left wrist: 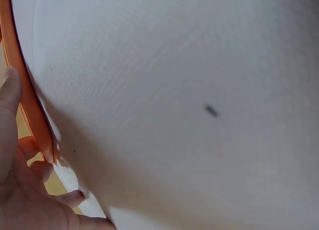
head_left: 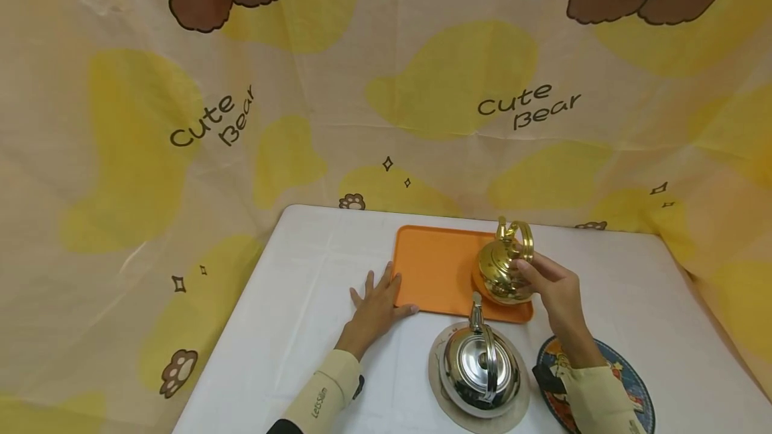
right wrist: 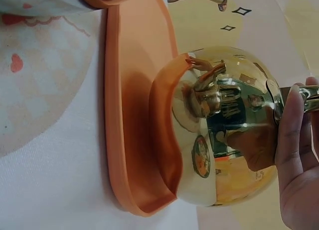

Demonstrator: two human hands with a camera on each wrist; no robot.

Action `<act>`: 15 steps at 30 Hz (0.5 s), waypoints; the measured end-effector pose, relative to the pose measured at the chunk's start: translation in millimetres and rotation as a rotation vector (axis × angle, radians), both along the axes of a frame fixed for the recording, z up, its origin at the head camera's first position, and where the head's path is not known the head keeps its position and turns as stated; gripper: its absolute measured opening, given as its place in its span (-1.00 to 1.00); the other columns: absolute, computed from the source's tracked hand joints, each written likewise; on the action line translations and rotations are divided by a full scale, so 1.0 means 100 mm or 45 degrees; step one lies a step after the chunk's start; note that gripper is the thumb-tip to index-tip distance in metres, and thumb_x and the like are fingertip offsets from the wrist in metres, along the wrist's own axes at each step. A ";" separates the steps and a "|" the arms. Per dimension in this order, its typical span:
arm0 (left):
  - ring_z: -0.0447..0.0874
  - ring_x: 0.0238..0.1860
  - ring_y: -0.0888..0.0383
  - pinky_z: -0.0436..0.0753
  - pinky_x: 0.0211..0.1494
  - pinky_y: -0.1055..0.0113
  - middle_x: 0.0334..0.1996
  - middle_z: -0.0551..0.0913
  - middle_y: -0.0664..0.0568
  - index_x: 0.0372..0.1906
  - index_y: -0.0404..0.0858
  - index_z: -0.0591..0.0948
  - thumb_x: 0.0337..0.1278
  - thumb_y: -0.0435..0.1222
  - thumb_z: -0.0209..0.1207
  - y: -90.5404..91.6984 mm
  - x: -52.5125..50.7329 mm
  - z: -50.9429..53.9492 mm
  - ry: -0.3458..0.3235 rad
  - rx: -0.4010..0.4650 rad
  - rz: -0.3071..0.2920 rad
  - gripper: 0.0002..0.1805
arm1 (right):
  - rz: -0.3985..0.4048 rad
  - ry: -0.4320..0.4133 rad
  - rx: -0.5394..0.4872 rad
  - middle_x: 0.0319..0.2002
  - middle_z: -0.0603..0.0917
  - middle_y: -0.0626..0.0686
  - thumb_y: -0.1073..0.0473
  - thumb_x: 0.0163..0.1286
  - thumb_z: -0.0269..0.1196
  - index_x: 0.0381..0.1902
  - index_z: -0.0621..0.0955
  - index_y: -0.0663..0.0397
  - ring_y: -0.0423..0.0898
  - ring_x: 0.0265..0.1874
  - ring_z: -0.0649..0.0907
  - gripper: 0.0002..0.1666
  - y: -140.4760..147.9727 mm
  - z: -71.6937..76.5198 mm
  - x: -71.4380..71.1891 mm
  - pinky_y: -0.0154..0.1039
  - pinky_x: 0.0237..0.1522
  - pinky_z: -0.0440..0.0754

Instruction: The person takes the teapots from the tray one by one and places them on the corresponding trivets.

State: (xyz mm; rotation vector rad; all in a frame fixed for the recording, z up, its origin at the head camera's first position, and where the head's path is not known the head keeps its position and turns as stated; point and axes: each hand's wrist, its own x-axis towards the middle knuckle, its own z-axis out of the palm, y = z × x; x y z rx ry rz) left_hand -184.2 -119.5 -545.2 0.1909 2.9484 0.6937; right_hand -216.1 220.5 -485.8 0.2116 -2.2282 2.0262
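A shiny gold teapot (head_left: 502, 274) is over the right end of an orange tray (head_left: 434, 266). My right hand (head_left: 559, 297) grips its arched handle, fingers curled round it in the right wrist view. The pot's mirrored underside (right wrist: 167, 125) reflects the tray's orange; whether it touches the tray I cannot tell. At the tray's near left corner lies my left hand (head_left: 375, 313), fingers spread, touching the rim (left wrist: 31, 103). Just in front of the tray, a silver teapot (head_left: 476, 374) stands on a round pale mat (head_left: 435, 370), its spout towards the tray.
Partly under my right sleeve is a round blue plate (head_left: 639, 387) with a colourful picture. A white cloth (head_left: 313, 286) covers the table. Behind it hangs a yellow-and-cream curtain (head_left: 338, 86) printed with bears and lettering.
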 end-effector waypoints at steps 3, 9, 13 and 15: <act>0.01 0.63 -0.50 0.00 0.40 -0.72 0.72 0.07 -0.14 0.61 -0.26 0.35 0.30 0.26 0.27 0.00 0.00 0.00 -0.008 0.009 0.002 -0.02 | -0.015 -0.007 -0.002 -0.21 0.85 0.00 0.18 0.58 0.30 0.23 0.64 0.47 -0.14 -0.29 0.80 -0.54 0.01 0.01 0.02 -0.26 -0.27 0.79; -0.01 0.63 -0.51 0.00 0.40 -0.72 0.72 0.07 -0.14 0.61 -0.27 0.35 0.30 0.25 0.28 0.00 0.01 0.00 -0.003 0.019 0.001 -0.02 | -0.016 -0.003 -0.032 -0.20 0.85 -0.03 0.21 0.58 0.30 0.25 0.62 0.48 -0.14 -0.29 0.79 -0.54 0.02 0.05 0.06 -0.27 -0.28 0.78; -0.02 0.64 -0.51 -0.01 0.40 -0.72 0.72 0.06 -0.14 0.62 -0.27 0.35 0.30 0.25 0.27 0.00 0.01 0.00 -0.004 0.027 0.001 -0.02 | -0.013 0.005 -0.052 -0.21 0.85 -0.03 0.22 0.58 0.29 0.22 0.62 0.50 -0.14 -0.30 0.79 -0.56 0.03 0.08 0.09 -0.27 -0.29 0.77; -0.02 0.64 -0.50 -0.02 0.40 -0.72 0.72 0.06 -0.13 0.62 -0.27 0.35 0.30 0.25 0.28 0.00 0.01 0.00 -0.006 0.030 0.002 -0.01 | -0.015 0.009 -0.050 -0.21 0.85 -0.04 0.22 0.59 0.29 0.20 0.63 0.52 -0.15 -0.29 0.78 -0.57 0.03 0.10 0.11 -0.27 -0.29 0.77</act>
